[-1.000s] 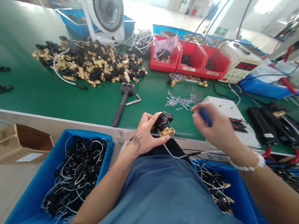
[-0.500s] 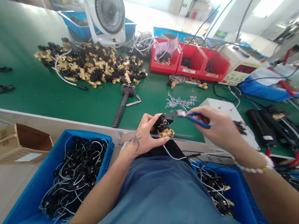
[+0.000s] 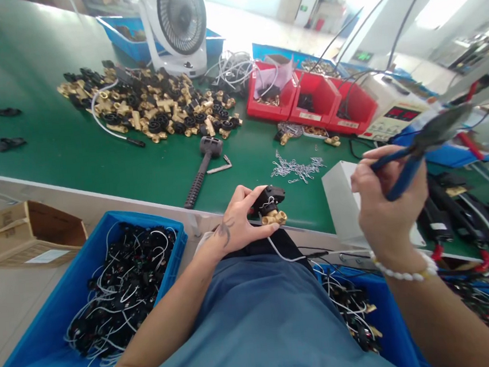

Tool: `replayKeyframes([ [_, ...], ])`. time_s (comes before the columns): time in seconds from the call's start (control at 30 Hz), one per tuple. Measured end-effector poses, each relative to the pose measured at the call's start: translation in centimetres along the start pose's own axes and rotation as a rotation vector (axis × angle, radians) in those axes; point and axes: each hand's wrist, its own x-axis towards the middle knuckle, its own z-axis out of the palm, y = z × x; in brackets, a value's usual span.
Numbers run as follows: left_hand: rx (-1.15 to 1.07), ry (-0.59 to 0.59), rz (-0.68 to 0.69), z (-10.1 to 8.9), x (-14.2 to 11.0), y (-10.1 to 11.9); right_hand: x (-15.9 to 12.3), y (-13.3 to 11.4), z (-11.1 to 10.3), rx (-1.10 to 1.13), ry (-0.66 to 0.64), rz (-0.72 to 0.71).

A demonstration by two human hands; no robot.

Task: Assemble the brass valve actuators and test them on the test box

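Near the bench's front edge, my left hand (image 3: 244, 221) is closed on a black-and-brass valve assembly (image 3: 271, 204). A thin wire clip shows on its black body, and a white cable hangs down from it. My right hand (image 3: 390, 198) is raised to the right, above a white metal box (image 3: 344, 197), and grips blue-handled pliers (image 3: 418, 149) with their jaws pointing up and right. Between the hands, beyond the assembly, small wire clips (image 3: 297, 168) lie scattered on the green bench.
Brass-and-black fittings (image 3: 154, 105) are heaped by a white fan (image 3: 183, 22). A mallet (image 3: 202, 170) lies nearer. Red bins (image 3: 311, 99) stand at the back right. Blue crates (image 3: 174, 265) of cabled parts sit below the bench on both sides, with a cardboard box (image 3: 29, 236) far left.
My right hand has lifted the pliers away from the valve assembly, up and to the right. My left hand has stayed in place with the assembly.
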Motion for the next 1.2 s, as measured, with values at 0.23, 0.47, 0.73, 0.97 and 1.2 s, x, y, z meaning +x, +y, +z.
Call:
replayKeyframes([
  [0.23, 0.008, -0.012, -0.001, -0.1, -0.02, 0.09, 0.02, -0.74, -0.67, -0.153, -0.506, -0.076],
  [0.47, 0.02, -0.023, 0.005, -0.2, 0.03, 0.32, -0.38, -0.36, -0.24, -0.196, -0.634, -0.127],
  [0.73, 0.022, -0.027, 0.001, -0.17, 0.02, 0.12, -0.21, -0.64, -0.35, -0.124, -0.255, -0.049],
  [0.97, 0.013, -0.024, -0.006, -0.14, 0.08, 0.13, 0.31, -0.56, -0.6, -0.19, -0.337, -0.078],
  [1.2, 0.008, -0.026, -0.001, -0.13, 0.16, -0.01, -0.27, -0.23, -0.38, -0.326, -0.751, -0.163],
])
